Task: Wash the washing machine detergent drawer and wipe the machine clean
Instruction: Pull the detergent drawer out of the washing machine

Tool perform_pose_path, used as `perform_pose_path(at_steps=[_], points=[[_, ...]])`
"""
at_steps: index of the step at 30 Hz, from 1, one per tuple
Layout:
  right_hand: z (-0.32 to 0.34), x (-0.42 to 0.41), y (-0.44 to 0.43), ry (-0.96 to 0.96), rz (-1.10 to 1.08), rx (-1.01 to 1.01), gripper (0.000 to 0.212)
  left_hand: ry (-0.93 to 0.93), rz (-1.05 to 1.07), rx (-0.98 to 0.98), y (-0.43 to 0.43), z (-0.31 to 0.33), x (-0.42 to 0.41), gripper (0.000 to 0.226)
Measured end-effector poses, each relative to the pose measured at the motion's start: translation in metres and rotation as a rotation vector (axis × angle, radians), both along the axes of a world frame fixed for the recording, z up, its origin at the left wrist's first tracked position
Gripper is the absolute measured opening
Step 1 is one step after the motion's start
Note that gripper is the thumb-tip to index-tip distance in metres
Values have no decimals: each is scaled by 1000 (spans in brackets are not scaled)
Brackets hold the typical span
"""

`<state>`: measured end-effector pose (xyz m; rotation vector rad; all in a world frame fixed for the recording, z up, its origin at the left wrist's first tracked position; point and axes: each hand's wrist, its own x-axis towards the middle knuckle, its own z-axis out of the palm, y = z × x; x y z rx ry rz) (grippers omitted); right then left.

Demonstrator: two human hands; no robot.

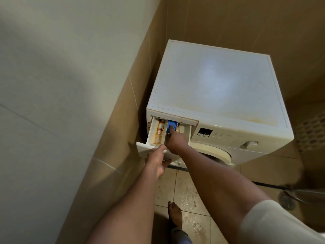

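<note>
**Two hands at one pulled-out detergent drawer**

One washing machine [218, 88], white, front-loading, stands in a corner of tan tiled walls [123, 110]; its top bears yellowish staining along the front right edge. Control panel with small display [204, 132] and round dial [250, 143] faces the viewer; the door rim [219, 153] shows below, partly behind the right forearm.

One detergent drawer [158, 134], slid well out of its slot at the machine's upper left front. Left compartment carries rust-orange stains down its floor. Middle compartment holds a blue insert [172, 126].

Left hand [158, 162]: grip clenched on the drawer's front panel [146, 150], thumb on the top edge, fingers curled beneath it.

Right hand [175, 141]: reaches into the drawer, index finger extended and touching the near end of the blue insert; grip released, grasping nothing.

One bare foot [175, 214] on the floor [186, 194], whose tiles show wet, soiled patches. One round floor drain [285, 199] at the right. One pale sleeve [274, 224] covers the right upper arm.
</note>
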<state>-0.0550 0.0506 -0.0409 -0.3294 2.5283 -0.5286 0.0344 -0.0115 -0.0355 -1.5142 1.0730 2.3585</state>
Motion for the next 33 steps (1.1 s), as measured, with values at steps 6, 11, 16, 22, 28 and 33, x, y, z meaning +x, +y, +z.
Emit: perform_pose_path(at_steps=[6, 11, 16, 22, 28, 33], points=[[0, 1, -3, -9, -39, -3, 83, -7, -19, -9, -2, 0, 0, 53], [5, -4, -3, 1, 16, 27, 73, -13, -22, -21, -3, -4, -1, 55], [2, 2, -5, -22, -74, -47, 76, -2, -12, -19, -2, -3, 3, 53], [3, 33, -6, 0, -76, -82, 75, -6, -6, -33, -6, -7, 26, 48], [20, 62, 18, 120, -71, -9, 77, 0, -3, -2, 6, 5, 54, 39], [52, 91, 72, 348, -383, -99, 58, 78, -79, 2, 8, 32, 84, 39]])
